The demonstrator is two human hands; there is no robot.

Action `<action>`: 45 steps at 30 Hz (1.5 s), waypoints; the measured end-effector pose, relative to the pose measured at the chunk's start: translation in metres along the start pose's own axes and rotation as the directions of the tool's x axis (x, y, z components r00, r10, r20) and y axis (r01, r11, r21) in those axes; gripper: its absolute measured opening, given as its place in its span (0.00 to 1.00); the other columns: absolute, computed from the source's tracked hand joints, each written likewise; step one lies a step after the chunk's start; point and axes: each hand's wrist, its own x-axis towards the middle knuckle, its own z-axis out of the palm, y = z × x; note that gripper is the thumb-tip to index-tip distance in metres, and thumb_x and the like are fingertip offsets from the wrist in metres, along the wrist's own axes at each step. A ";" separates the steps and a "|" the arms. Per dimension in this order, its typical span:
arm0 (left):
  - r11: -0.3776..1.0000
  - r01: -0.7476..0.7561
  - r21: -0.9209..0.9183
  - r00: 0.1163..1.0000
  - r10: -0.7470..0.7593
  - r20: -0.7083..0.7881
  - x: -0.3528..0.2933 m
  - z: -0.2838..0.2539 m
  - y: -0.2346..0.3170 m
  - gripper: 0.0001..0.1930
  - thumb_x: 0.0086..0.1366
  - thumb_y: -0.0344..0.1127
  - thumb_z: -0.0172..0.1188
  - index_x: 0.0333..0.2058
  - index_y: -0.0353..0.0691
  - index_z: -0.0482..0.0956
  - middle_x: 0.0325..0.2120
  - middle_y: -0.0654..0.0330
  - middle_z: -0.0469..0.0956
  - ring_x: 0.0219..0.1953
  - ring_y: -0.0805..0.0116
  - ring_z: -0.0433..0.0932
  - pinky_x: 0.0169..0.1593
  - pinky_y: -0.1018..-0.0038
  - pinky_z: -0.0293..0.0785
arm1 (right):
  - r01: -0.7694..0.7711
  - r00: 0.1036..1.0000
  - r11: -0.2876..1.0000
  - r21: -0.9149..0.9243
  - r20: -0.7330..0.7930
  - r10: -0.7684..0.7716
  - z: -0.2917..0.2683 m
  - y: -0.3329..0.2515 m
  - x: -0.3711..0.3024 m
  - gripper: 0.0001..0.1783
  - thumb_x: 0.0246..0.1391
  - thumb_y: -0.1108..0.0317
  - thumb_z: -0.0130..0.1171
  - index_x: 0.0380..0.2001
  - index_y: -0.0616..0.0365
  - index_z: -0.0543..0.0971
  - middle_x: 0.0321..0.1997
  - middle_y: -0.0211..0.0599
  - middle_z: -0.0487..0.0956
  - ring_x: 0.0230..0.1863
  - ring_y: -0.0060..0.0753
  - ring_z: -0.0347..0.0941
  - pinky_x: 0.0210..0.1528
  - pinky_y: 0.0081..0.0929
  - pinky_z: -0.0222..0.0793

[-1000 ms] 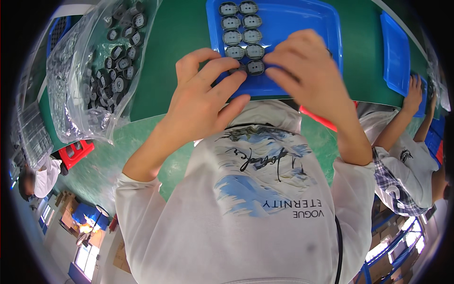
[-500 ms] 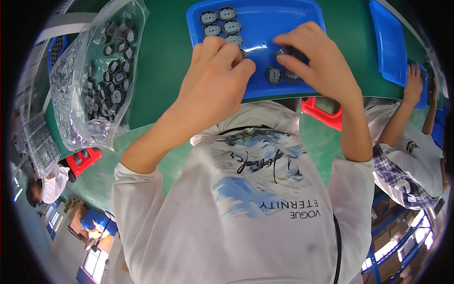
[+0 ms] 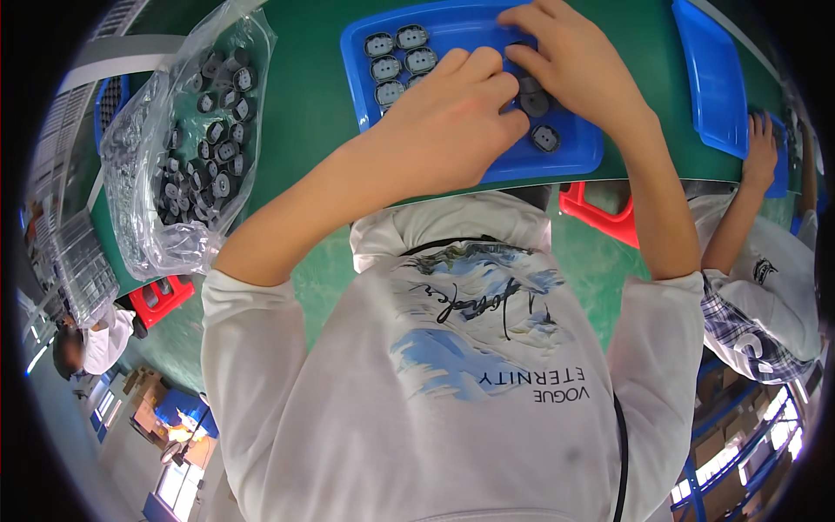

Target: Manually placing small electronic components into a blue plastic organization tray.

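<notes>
Several small grey, rounded parts with pale faces [image 3: 385, 67] sit in rows at the left of a shallow blue tray [image 3: 581, 155]. My left hand [image 3: 457, 122] is over the tray's middle, its fingers curled together; whatever they pinch is hidden. Just beside its fingertips lies a dark round part [image 3: 533, 103]. Another grey part [image 3: 545, 137] lies nearer the tray's front edge. Over the right side of the tray, my right hand [image 3: 578, 65] has a dark part [image 3: 519, 45] between thumb and index finger, mostly covered by the hand.
A clear plastic bag [image 3: 187, 165] with many loose grey parts lies left of the tray on the green table [image 3: 300, 113]. Another blue tray [image 3: 713, 78] stands at the right, near another person's hand [image 3: 759, 155]. A red stool [image 3: 600, 211] is below the table edge.
My left hand has moved right, toward the loose parts. My right hand has moved farther up the tray. The bag and the rows appear slightly shifted with the view.
</notes>
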 end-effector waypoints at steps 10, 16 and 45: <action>0.949 0.245 0.198 0.952 -0.196 -0.237 0.022 -0.013 -0.031 0.08 0.50 0.33 0.67 0.27 0.38 0.79 0.31 0.53 0.73 0.41 0.51 0.69 0.47 0.57 0.64 | 0.090 0.988 0.994 0.056 0.117 -0.096 -0.017 0.007 0.001 0.08 0.54 0.69 0.61 0.37 0.61 0.80 0.39 0.49 0.74 0.43 0.54 0.73 0.45 0.42 0.70; 0.985 -0.172 0.002 0.788 0.139 -0.599 0.012 0.002 -0.067 0.05 0.52 0.30 0.66 0.28 0.38 0.81 0.32 0.55 0.73 0.42 0.52 0.69 0.47 0.59 0.64 | 0.016 0.993 1.000 0.022 0.119 -0.019 -0.008 -0.001 0.009 0.09 0.53 0.68 0.62 0.36 0.61 0.79 0.41 0.47 0.74 0.43 0.54 0.73 0.45 0.43 0.71; 0.952 0.298 -0.067 0.911 -0.304 -0.278 0.014 -0.023 -0.048 0.05 0.49 0.24 0.63 0.26 0.35 0.76 0.38 0.49 0.72 0.44 0.47 0.70 0.48 0.61 0.70 | 0.567 0.765 0.820 -0.077 -0.320 -0.559 0.028 0.039 0.018 0.05 0.50 0.71 0.61 0.32 0.57 0.82 0.36 0.42 0.73 0.41 0.47 0.72 0.42 0.40 0.69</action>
